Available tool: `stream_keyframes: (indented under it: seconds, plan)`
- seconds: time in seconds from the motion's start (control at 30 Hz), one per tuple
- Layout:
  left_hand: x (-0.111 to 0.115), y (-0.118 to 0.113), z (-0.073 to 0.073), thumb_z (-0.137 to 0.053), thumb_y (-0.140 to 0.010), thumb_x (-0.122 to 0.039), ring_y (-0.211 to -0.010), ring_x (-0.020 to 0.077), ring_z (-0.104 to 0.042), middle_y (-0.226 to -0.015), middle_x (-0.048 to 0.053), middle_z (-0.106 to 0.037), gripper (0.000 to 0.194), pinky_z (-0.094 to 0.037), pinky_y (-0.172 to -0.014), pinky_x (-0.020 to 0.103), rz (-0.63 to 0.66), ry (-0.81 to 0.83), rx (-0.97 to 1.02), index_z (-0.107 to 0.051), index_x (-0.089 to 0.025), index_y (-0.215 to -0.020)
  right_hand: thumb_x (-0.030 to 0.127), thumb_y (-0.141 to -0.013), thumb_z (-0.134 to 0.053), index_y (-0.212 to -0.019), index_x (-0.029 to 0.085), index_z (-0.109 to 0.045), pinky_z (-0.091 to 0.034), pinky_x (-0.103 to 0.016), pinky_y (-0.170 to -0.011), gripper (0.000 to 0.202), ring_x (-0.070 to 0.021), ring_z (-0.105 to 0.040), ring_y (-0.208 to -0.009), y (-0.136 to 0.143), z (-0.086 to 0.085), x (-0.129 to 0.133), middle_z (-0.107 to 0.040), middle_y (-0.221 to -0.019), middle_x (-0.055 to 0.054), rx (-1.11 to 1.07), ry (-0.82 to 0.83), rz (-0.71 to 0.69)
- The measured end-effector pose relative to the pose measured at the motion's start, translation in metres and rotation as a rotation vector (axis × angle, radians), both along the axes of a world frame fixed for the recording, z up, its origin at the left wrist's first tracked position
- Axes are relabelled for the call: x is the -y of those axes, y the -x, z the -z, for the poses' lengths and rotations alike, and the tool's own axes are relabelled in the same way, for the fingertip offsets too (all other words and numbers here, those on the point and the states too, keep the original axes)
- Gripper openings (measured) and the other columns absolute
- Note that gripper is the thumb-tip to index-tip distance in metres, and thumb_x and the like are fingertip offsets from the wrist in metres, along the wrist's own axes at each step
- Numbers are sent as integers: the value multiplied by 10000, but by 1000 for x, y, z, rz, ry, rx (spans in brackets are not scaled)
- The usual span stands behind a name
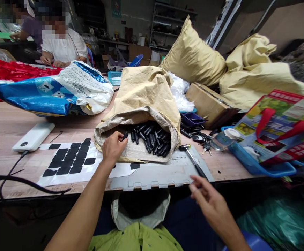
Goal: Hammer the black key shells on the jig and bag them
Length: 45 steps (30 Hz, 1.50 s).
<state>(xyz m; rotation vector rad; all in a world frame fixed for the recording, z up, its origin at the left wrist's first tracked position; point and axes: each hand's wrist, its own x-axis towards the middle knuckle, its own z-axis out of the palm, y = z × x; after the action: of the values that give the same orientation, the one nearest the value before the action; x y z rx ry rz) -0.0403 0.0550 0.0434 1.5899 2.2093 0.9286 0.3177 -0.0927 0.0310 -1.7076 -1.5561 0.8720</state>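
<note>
At the mouth of a tan woven sack (143, 87), my left hand (113, 148) is closed in a pinch on a small black cylindrical part (125, 135). Several similar black parts (153, 139) lie heaped inside the sack. My right hand (208, 197) is over the table's front edge, close to the handle end of a small hammer (192, 158). Its fingers are partly curled, with the thumb apart from them. The hammer lies on a grey board (162, 174). Left of the sack, a white sheet (73, 177) carries several black rounded-square pads (68, 162).
A white power bank (34, 136) with a cable and a blue-white bag (62, 92) lie at left. Keys (206, 146), a jar (223, 139), a blue basket (261, 165) and a printed bag (285, 122) stand right. Below is an open sack (154, 218). People sit at the back left.
</note>
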Motion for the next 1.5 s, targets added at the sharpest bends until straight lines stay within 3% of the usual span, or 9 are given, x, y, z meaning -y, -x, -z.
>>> stream_keyframes:
  seconds: [0.17,0.27,0.47,0.6,0.77,1.03,1.13,1.33,1.5]
  plan:
    - [57,-25,13,-715,-820,-312,-885,237,-609,-899,38,-715,120,-433,-776,332,517,-153,64,-698,-237,-913,503,-883,-571,-1184,213,-681,-502,-372,-785,432,-247,-629,-888,-24,4,-45,-658,-1059,-101,540,-208,236]
    - [72,-39,27,-722,-819,-268,-915,252,-584,-906,44,-705,90,-425,-815,360,646,-92,40,-693,-234,-897,546,-891,-566,-1180,238,-686,-481,-387,-787,440,-275,-613,-945,-25,13,-62,-642,-1028,-93,761,-144,277]
    - [70,-39,37,-753,-815,-247,-937,237,-558,-942,25,-685,183,-408,-843,365,641,-89,79,-682,-222,-982,426,-928,-491,-964,196,-645,-452,-355,-759,279,-249,-599,-906,-28,15,-77,-650,-991,-99,744,-98,320]
    - [68,-39,39,-781,-799,-262,-945,234,-547,-931,21,-672,163,-397,-853,368,635,-75,55,-698,-221,-934,467,-946,-473,-971,186,-631,-467,-323,-674,323,-203,-591,-737,-10,6,-58,-664,-893,-84,374,-236,416]
    - [67,-39,39,-774,-815,-270,-959,239,-534,-914,23,-661,163,-392,-861,371,644,-31,50,-735,-238,-970,498,-1006,-485,-1261,189,-600,-465,-246,-511,417,-129,-545,-584,51,-3,-13,-706,-919,-57,-145,-214,201]
    - [66,-37,41,-782,-798,-233,-962,222,-541,-914,17,-665,184,-391,-856,359,655,-25,112,-777,-267,-978,196,-1029,-481,-1456,227,-548,-570,-307,-948,433,-179,-691,-1054,97,13,11,-683,-1293,-102,62,-386,-262]
    - [65,-37,42,-789,-796,-243,-951,220,-539,-898,17,-661,179,-394,-849,357,643,-29,124,-785,-269,-973,139,-1027,-456,-1511,246,-489,-553,-307,-978,497,-186,-660,-1131,100,13,10,-668,-1298,-99,108,-454,-291]
    - [65,-39,40,-779,-796,-220,-912,217,-540,-861,22,-658,145,-399,-820,354,627,-46,121,-798,-261,-934,137,-1036,-421,-1522,265,-483,-570,-254,-816,507,-158,-674,-887,102,16,12,-689,-1017,-69,216,-397,-317]
    - [65,-39,41,-798,-782,-233,-933,223,-544,-885,21,-672,182,-407,-850,368,625,-37,124,-794,-269,-960,144,-1028,-445,-1518,265,-489,-555,-286,-937,506,-182,-677,-1043,98,14,11,-690,-1175,-88,203,-457,-239]
